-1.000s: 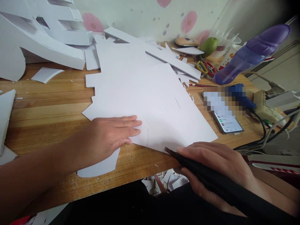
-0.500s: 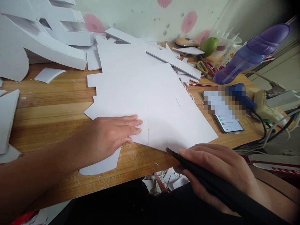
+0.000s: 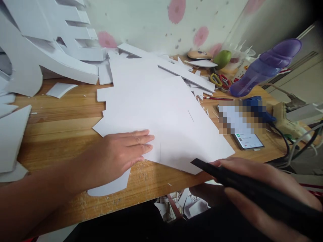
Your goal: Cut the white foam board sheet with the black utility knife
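A white foam board sheet (image 3: pixel 141 97) with a notched left edge lies on the wooden table. My left hand (image 3: pixel 126 149) rests flat on its near left edge, fingers stretched out. My right hand (image 3: pixel 262 173) grips a black utility knife (image 3: pixel 227 178), its dark blade pointing left above the sheet's near right corner. Whether the tip touches the board, I cannot tell. A short curved line (image 3: pixel 160 153) is visible just right of my left fingertips, and another short line (image 3: pixel 191 116) lies farther up. Below my left hand, a white offcut (image 3: pixel 111 185) is partly covered.
White foam shapes (image 3: pixel 70 69) stand at the back left. Scraps and strips (image 3: pixel 186 75) pile behind the sheet. To the right are a phone (image 3: pixel 248 141), scissors (image 3: pixel 224 80), a purple bottle (image 3: pixel 262 69) and cables. Scraps (image 3: pixel 194 205) lie below the table's front edge.
My right hand has moved right and closer, bringing the knife from the near edge to above the sheet's corner. My left hand stays on the board. The view has shifted slightly upward.
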Motion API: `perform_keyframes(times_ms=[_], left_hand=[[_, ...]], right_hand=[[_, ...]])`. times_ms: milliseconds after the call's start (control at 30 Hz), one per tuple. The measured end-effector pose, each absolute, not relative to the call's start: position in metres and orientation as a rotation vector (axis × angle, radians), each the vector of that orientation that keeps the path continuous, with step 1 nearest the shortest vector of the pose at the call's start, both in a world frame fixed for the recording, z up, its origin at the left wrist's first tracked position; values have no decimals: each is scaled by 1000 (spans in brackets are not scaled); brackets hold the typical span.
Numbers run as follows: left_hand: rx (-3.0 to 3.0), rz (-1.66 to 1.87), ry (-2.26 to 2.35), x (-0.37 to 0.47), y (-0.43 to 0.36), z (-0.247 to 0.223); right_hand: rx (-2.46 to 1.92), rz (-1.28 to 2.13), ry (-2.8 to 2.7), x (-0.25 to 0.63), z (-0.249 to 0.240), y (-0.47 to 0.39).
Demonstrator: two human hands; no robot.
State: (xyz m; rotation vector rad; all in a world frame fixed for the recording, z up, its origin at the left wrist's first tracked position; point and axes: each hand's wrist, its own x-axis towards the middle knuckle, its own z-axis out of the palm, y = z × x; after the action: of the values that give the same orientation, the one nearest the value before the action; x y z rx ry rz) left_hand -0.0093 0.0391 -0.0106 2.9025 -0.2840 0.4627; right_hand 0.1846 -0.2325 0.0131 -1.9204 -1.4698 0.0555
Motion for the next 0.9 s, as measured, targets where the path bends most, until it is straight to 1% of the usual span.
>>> perform_keyframes(times_ms=[100,200,367,467,600,833,900], left_hand=[[2897,553,-361,-9,32,-1],[2849,622,-421,-10,22,7],[2919,462,-384,-14,8,9],[2950,377,-325,-18,2,4],[2980,405,-207,-20,-6,-4],[3061,419,-231,-22,-12,-7],[3065,430,-241,-22,-12,-6]], right_hand=[[-1944,10,-1369,190,18,-226],[-1916,80,-1412,191,22,-207],[-1873,182,-1540,192,22,-169],[-1816,353,-1514,195,19,-153],[-1721,549,-1459,204,17,-135],[-1511,999,-1390,210,17,-90],[-1468,1074,-1350,208,14,-77]])
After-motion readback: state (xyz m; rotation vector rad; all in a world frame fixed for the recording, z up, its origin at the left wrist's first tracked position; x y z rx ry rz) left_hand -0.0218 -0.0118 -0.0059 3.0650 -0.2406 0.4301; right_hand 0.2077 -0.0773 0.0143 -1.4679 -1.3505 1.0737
